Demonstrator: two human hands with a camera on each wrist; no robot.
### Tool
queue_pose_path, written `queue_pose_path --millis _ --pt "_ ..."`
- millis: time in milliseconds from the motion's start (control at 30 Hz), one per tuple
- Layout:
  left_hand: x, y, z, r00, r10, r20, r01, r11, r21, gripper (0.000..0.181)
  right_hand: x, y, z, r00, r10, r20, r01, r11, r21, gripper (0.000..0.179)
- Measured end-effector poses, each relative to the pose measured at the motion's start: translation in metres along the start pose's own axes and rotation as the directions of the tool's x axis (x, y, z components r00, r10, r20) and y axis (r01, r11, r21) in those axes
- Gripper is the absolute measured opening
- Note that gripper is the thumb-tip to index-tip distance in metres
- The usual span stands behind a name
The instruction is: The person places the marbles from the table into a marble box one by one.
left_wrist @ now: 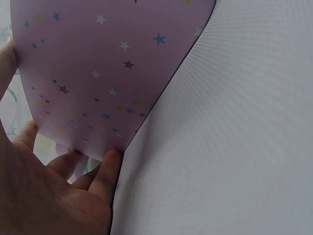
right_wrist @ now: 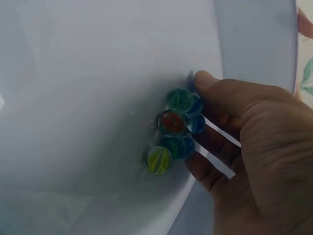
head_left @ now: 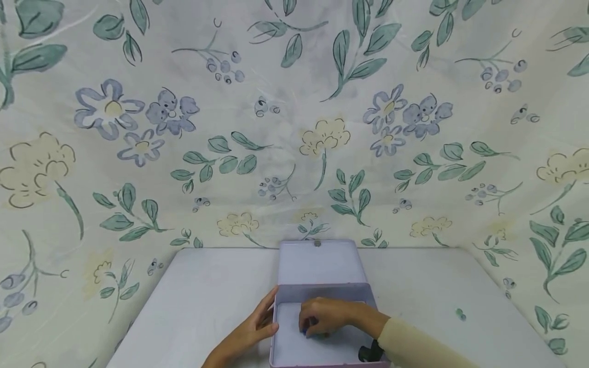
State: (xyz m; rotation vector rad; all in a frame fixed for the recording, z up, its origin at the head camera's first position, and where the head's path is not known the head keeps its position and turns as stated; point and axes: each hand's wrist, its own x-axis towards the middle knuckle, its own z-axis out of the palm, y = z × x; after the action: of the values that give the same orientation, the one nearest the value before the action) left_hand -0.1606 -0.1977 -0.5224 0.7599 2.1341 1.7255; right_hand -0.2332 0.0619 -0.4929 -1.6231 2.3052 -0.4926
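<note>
In the head view, a pink-rimmed box [head_left: 322, 352] lies on the table with its lid tipped back. My left hand [head_left: 248, 332] rests against the box's left wall, its thumb near the rim. In the left wrist view its fingertips touch the outer wall [left_wrist: 98, 49], pink with printed stars. Inside the box my right hand [right_wrist: 261, 142] reaches down to the pale floor. Its thumb and fingers curl round a cluster of glass marbles [right_wrist: 171, 122], green, blue, red and yellow. In the head view the hand hides most of them.
The raised lid [head_left: 317, 263] leans back behind the box. Two small green round things [head_left: 460, 314] lie on the white table [head_left: 221, 276] to the right. A black device [head_left: 370, 352] sits at the right wrist. Floral cloth [head_left: 276, 112] hangs at the back and sides.
</note>
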Motion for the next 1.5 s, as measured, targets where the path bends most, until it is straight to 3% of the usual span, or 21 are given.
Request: queue_pose_path --millis 300,533,667,800,1000,1100,1267,1500 --pt "0.007 -0.001 -0.011 1.0 0.02 0.004 -0.02 1.0 0.019 0.078 0.005 0.0 -0.009 0.999 0.053 -0.004 -0.053 0.998 0.023 0.011" --pt "0.006 -0.005 -0.015 0.999 0.002 0.033 -0.002 1.0 0.006 0.078 0.007 0.0 -0.009 0.997 0.077 -0.03 -0.075 0.995 0.066 0.014" --pt "0.007 -0.005 -0.015 1.0 -0.02 0.019 0.02 1.0 0.015 0.078 0.007 0.005 -0.017 0.987 0.121 -0.109 -0.102 0.981 0.163 0.015" --pt "0.009 -0.004 -0.015 1.0 -0.021 0.012 0.021 1.0 0.007 0.078 0.004 0.009 -0.031 0.963 0.157 -0.219 -0.085 0.948 0.306 0.019" --pt "0.016 -0.007 -0.01 1.0 -0.009 0.015 0.009 1.0 -0.024 0.078 -0.005 0.01 -0.043 0.954 0.134 -0.27 -0.021 0.923 0.384 0.024" --pt "0.015 -0.008 -0.006 0.999 -0.035 0.01 0.036 0.999 -0.041 0.077 -0.012 0.012 -0.045 0.949 0.113 -0.295 0.015 0.917 0.399 0.025" --pt "0.015 -0.01 -0.001 0.998 -0.065 -0.003 0.065 0.996 -0.059 0.077 -0.034 0.015 -0.056 0.932 0.171 -0.32 -0.023 0.907 0.42 0.026" --pt "0.016 -0.01 -0.008 0.998 -0.067 -0.019 0.066 0.997 -0.026 0.076 -0.077 0.023 -0.075 0.882 0.261 -0.393 -0.109 0.923 0.37 0.026"
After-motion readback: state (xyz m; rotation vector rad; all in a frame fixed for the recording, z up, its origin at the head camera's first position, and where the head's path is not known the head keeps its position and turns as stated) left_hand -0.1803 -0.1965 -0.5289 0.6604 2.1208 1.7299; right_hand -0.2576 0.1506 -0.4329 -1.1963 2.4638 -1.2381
